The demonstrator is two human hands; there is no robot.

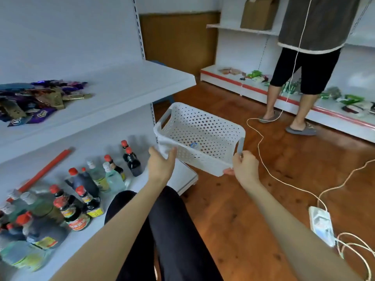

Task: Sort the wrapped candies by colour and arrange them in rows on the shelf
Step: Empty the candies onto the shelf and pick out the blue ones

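I see the white perforated basket (203, 126) at centre frame, held tilted above the wooden floor (223, 203). My left hand (161, 164) grips its near left corner and my right hand (244, 166) its near right corner, beside the grey handle (one small pale item (194, 146) lies inside). The wrapped candies (38, 102) sit heaped, purple and gold mixed, on the white shelf (125, 88) at upper left.
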